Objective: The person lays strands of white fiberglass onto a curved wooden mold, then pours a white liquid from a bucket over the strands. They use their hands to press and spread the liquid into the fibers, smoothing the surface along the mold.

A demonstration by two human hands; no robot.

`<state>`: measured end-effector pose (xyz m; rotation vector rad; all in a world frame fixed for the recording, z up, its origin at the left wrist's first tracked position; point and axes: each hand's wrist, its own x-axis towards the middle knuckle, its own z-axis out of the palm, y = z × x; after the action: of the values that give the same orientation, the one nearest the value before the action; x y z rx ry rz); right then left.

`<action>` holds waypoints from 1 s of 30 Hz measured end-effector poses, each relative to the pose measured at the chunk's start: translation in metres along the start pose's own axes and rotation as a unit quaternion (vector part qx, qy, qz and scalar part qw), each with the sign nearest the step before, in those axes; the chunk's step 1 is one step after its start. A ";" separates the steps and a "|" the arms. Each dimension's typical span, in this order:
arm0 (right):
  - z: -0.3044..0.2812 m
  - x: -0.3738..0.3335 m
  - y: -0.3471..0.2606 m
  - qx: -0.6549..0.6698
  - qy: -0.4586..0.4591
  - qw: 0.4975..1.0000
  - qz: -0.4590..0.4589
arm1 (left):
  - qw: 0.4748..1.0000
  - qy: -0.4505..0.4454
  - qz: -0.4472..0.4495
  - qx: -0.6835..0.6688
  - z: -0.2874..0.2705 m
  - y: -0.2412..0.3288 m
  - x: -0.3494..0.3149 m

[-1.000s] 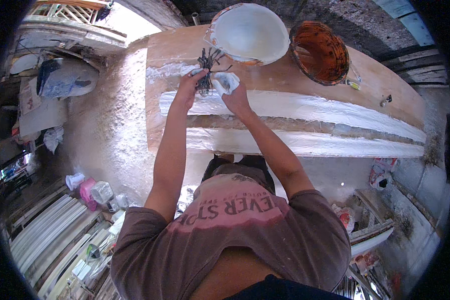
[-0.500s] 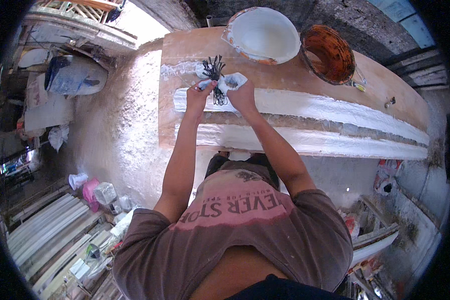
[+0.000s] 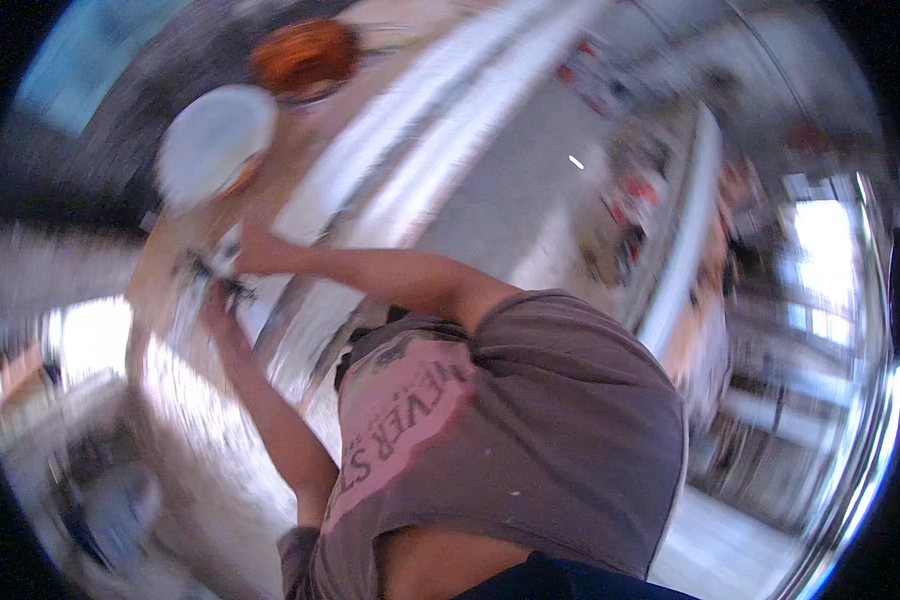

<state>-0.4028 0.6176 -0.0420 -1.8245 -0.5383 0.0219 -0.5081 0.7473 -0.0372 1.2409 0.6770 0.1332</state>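
Brown wood makes the surface of the desk (image 3: 305, 150), the largest thing near the hands; it extends away from the person (image 3: 530, 440), who reaches over its nearer end. Along its length run long white strips (image 3: 425, 180), side by side, and some bare wood remains beyond them. On this wood stands a white basin (image 3: 215, 145), quite near the hands, probably so that one short reach is enough. Just beside it is an orange bucket (image 3: 305, 58), a bit smaller; I suppose both containers are put away from the strips so that they do not press on them.

Both hands come together over this end, near the basin. The right hand (image 3: 258, 250) is beside a small pale wad (image 3: 228, 243) and may be holding it, but the blur is strong and I cannot tell how its fingers are closed. The left hand (image 3: 213, 300) seems to pinch a black bundle (image 3: 202, 268) of thin strands at its fingertips. The bundle is between the two hands, with dark ends coming out on both sides, perhaps gripped at the middle so that these ends stay free.
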 end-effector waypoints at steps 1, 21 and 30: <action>-0.014 -0.002 -0.030 0.095 -0.061 0.991 0.070 | 0.999 -0.016 0.011 -0.034 -0.012 -0.003 0.002; -0.146 -0.045 -0.060 -0.068 0.148 0.961 0.222 | 0.967 -0.169 0.125 0.147 0.127 0.008 -0.014; -0.130 -0.012 -0.013 0.009 0.065 0.954 0.292 | 0.922 -0.314 -0.038 -0.223 0.067 -0.018 0.009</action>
<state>-0.3816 0.4985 0.0093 -1.8922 0.1087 0.3047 -0.4695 0.6904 -0.0461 0.7456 0.1167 -0.1684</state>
